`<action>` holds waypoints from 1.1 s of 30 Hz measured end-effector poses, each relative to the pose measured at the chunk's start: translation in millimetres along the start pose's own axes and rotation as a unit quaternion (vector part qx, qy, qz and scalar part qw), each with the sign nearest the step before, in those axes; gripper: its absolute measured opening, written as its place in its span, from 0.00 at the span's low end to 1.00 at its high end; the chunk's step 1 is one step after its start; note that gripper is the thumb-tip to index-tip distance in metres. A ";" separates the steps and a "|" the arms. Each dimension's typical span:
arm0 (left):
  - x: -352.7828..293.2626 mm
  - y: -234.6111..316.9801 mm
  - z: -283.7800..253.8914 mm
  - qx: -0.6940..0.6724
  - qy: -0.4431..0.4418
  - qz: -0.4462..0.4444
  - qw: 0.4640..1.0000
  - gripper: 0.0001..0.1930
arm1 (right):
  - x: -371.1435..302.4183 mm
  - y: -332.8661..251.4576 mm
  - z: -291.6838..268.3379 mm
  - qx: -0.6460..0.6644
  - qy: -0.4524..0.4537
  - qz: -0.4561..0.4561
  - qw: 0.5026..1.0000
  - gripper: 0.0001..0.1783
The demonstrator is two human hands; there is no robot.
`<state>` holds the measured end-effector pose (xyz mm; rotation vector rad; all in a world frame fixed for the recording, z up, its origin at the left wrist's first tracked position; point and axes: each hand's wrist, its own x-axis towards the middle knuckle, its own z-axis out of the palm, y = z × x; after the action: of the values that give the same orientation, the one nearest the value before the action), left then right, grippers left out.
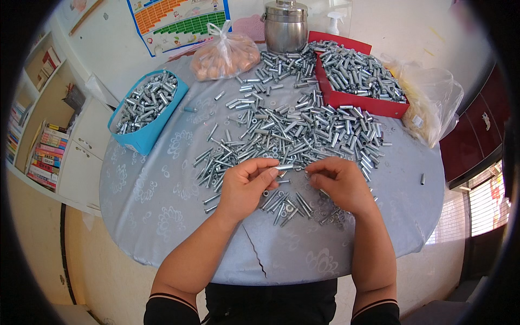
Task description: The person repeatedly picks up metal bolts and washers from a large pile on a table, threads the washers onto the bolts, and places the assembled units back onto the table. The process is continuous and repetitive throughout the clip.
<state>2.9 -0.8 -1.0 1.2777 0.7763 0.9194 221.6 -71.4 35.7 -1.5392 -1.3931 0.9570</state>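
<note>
My left hand (244,187) pinches an expansion bolt (284,167) between thumb and fingertips. The bolt lies level and points toward my right hand (342,183). That hand's fingers are drawn together close to the bolt's free end; a tiny metal piece seems to sit at the tips, too small to make out. Beyond both hands spreads a heap of loose metal sleeves (330,127) and bolts. Several long bolts (279,205) lie between my wrists. Flat washers (338,216) are scattered by my right wrist, partly hidden under it.
A blue bin (146,142) full of metal sleeves stands left, and a red box (368,104) of them at the back right. Behind are a bag of eggs (225,58) and a steel pot (286,30). A clear plastic bag (430,108) sits at the table's right edge.
</note>
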 end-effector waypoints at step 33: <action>1.6 1.9 -1.8 -0.032 -0.003 0.003 0.999 0.11 | 7.1 14.5 16.1 -0.384 0.050 -0.108 0.916 0.05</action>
<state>1.7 1.6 0.7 1.2269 0.7323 0.9374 212.7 -63.6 16.3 -1.8860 -1.9406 0.1667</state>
